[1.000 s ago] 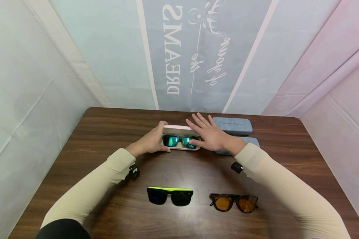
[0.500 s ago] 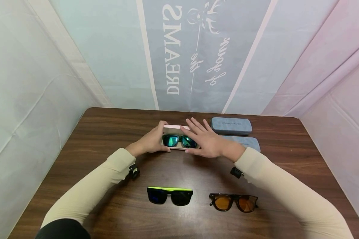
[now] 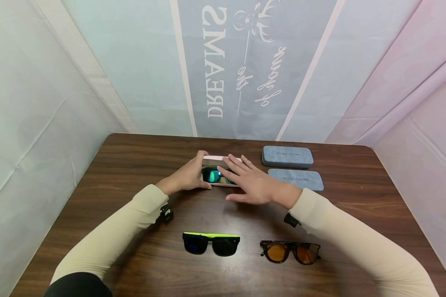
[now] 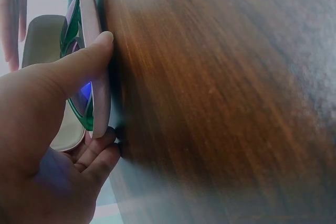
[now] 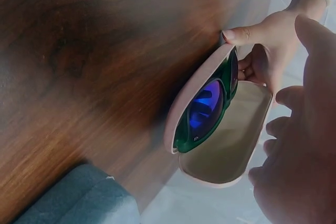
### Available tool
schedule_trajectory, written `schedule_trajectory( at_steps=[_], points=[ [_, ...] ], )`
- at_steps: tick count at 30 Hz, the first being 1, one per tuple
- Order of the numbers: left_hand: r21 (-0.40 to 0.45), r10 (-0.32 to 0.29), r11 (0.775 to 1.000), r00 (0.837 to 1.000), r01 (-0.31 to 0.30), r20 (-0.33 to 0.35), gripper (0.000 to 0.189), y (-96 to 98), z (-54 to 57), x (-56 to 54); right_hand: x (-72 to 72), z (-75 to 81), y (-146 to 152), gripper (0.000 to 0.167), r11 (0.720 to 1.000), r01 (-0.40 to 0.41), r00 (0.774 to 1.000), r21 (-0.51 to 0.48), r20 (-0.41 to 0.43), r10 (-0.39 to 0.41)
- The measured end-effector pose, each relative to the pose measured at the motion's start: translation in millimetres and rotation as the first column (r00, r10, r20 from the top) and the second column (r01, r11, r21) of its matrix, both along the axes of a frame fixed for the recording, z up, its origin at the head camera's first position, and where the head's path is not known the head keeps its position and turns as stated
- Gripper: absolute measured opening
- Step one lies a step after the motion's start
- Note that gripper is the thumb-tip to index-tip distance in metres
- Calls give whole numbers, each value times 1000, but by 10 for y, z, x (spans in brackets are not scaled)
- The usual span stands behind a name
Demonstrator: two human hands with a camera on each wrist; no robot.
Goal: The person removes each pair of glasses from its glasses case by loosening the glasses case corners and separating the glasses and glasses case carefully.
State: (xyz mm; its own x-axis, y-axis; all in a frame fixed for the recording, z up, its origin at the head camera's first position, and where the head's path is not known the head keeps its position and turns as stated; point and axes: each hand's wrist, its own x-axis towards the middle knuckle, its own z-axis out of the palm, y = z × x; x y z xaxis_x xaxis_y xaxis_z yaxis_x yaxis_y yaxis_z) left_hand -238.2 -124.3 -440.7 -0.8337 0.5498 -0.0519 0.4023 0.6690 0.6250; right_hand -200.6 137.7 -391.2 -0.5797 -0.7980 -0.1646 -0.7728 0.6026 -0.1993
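Observation:
An eyeglass case (image 5: pixel 181 100), pink outside and beige inside, stands open near the back of the table. Green-framed sunglasses (image 3: pixel 212 175) with mirrored blue-green lenses lie in its lower half. My left hand (image 3: pixel 186 173) grips the case's left end, thumb along the front rim and fingers behind, as the left wrist view shows. My right hand (image 3: pixel 258 187) spreads its fairly straight fingers over the right part of the case and hides the right lens. In the right wrist view, the fingers lie close to the raised lid (image 5: pixel 231 153); whether they touch it I cannot tell.
Two blue-grey eyeglass cases (image 3: pixel 288 156), both shut, lie beyond my right hand. Nearer me are black sunglasses (image 3: pixel 211 244) with a lime-green top and tortoiseshell-framed sunglasses (image 3: pixel 291 252) with orange lenses. A printed curtain (image 3: pixel 148 82) hangs behind the wooden table (image 3: pixel 141 148).
My right hand has slid left and slightly toward me, covering more of the case and the right lens. The blue-grey cases show more fully. My left hand has stayed in place.

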Motion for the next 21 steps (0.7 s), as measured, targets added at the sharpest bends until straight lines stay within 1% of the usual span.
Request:
schedule_trajectory(
  at_steps=[5, 12, 15, 21],
  points=[
    [2, 0, 1000, 1000, 0, 9, 96, -1, 3, 2, 24, -17, -20, 83, 999, -25, 1000, -26, -6, 25],
    [9, -4, 1000, 1000, 4, 16, 96, -3, -1, 1, 43, -48, -57, 76, 992, -84, 996, -99, -11, 83],
    [7, -4, 1000, 1000, 4, 16, 96, -3, 1, 4, 49, -59, -81, 70, 990, -80, 997, -114, -26, 78],
    [-1, 3, 1000, 1000, -3, 17, 99, -12, 4, 20, 50, -83, -137, 62, 989, -37, 997, -146, -72, 27]
  ],
)
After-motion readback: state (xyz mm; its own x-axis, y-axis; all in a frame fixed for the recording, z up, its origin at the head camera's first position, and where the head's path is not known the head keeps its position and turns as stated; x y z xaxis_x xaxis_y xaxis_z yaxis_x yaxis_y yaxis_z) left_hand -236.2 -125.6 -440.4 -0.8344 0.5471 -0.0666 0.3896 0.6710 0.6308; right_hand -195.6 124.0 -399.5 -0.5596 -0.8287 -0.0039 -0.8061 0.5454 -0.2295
